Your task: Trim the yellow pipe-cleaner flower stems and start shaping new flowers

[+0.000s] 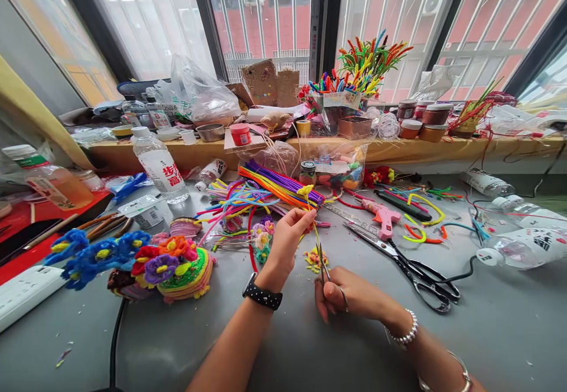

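Observation:
My left hand [284, 239] is closed in a pinch on a yellow pipe cleaner [315, 231]. A small yellow flower shape [305, 190] shows above the fingertips, and the stem hangs down to the right. My right hand [352, 293] grips small scissors [323, 262], blades pointing up at the stem's lower end. Whether the blades touch the stem, I cannot tell. Just behind the blades lies a little heap of yellow and red fuzzy clippings [313, 258] on the grey table [283, 350].
Large black-handled scissors [405, 265] and a pink glue gun [381, 215] lie to the right. Pipe cleaner flowers [162, 265] stand at left. Behind my hands is a bundle of pipe cleaners [274, 182]. Bottles [159, 165] [527, 247] flank both sides; a cluttered sill [394, 151] runs behind.

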### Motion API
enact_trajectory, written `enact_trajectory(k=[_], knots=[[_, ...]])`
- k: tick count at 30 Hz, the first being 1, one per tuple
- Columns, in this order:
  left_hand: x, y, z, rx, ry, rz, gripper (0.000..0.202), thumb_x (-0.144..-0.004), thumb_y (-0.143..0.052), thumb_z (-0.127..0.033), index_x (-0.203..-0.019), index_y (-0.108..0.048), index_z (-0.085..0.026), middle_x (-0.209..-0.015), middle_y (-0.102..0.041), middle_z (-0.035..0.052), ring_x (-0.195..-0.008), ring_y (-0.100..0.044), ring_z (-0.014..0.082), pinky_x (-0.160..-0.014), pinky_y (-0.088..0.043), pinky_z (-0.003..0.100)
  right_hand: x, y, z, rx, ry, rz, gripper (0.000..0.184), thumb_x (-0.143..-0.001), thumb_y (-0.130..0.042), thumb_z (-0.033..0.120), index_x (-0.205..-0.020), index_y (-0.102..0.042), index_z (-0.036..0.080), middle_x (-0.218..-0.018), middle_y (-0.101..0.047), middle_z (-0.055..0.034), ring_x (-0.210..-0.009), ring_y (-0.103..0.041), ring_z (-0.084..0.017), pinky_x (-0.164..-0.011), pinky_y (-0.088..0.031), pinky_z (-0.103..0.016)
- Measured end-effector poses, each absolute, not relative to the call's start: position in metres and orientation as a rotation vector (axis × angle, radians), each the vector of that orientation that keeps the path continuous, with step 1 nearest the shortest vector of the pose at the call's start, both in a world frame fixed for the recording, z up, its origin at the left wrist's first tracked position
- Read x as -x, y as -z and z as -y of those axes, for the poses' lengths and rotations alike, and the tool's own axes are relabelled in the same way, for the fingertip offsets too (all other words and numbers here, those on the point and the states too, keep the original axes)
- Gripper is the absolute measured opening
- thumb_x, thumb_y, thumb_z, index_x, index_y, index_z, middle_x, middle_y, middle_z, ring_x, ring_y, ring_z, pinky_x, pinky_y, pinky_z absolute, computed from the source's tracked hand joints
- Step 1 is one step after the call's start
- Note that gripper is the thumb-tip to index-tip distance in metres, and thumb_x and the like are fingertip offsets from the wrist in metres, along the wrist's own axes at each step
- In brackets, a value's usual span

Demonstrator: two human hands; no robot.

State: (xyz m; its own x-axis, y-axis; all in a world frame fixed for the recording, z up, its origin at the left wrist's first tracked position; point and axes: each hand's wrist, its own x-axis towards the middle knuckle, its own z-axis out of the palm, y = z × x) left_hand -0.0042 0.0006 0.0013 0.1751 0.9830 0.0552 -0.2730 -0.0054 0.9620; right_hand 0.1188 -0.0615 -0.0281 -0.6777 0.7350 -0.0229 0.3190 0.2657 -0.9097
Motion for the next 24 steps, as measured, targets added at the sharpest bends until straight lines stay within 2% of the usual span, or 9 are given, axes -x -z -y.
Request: enact_trajectory(k=[14,18,24], knots=[[0.005,0.000,-0.003,-1.056,-1.281,-0.858,0.021,-0.062,-0.061,-0.032,-0.058,-0.050,-0.014,-0.054,-0.046,-0.0044,-0.052,-0.039,0.0049,-0.052,-0.030,0.019,-0.117,0.048,0.056,1.027,-1.519,1.888,0.065,-0.069,-0.031,0.067,-0.035,-0.045,0.012,-0.030,-0.034,0.0028,-0.030,-0.030,-0.004,-0.034,-0.022,-0.019],[0.005,0.000,-0.002,-1.054,-1.288,-0.861,0.021,-0.062,-0.061,-0.031,-0.057,-0.050,-0.014,-0.054,-0.046,-0.0043,-0.052,-0.039,0.0049,-0.053,-0.031,0.018,-0.118,0.044,0.056,1.006,-1.511,1.893,0.068,-0.069,-0.026,0.069,-0.036,-0.045,0.012,-0.031,-0.035,0.0021,-0.031,-0.030,-0.004,-0.035,-0.024,-0.019],[0.005,0.000,-0.003,-1.041,-1.288,-0.870,0.021,-0.062,-0.061,-0.031,-0.058,-0.051,-0.013,-0.054,-0.046,-0.0039,-0.052,-0.038,0.0046,-0.052,-0.031,0.018,-0.119,0.034,0.061,0.936,-1.420,2.109,0.078,-0.068,-0.011,0.071,-0.053,-0.057,0.009,-0.042,-0.038,0.0017,-0.039,-0.034,-0.005,-0.039,-0.027,-0.018]])
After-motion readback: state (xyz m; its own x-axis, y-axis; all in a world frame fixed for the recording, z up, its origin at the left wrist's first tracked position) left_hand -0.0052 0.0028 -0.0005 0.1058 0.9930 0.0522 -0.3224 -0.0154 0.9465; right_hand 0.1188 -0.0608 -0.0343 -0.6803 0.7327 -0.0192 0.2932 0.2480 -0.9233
